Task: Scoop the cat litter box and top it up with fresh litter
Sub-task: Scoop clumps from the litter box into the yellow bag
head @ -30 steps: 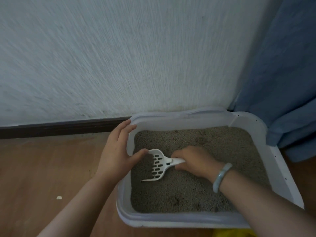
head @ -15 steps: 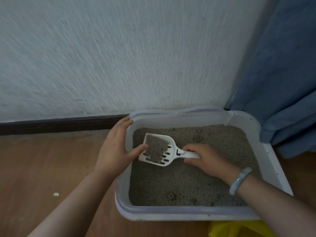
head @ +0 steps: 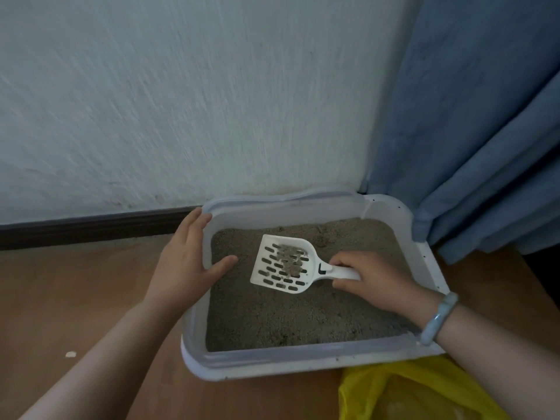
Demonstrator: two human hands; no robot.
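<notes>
A white litter box (head: pixel 266 363) stands on the wooden floor against the wall, filled with grey-brown litter (head: pixel 291 316). My right hand (head: pixel 369 280) is shut on the handle of a white slotted scoop (head: pixel 283 263), held level above the litter. A small clump of litter lies on the scoop's blade. My left hand (head: pixel 188 262) grips the box's left rim, thumb inside the wall and fingers outside.
A yellow plastic bag (head: pixel 409 392) lies on the floor just in front of the box's near right corner. Blue curtains (head: pixel 485 140) hang at the right, touching the box's far right corner. A dark skirting board (head: pixel 91 228) runs along the white wall.
The scoop went from digging in the litter to lifted above it and moved right. Most of the loose litter has sifted through its slots, leaving a small clump. My left hand stayed on the rim.
</notes>
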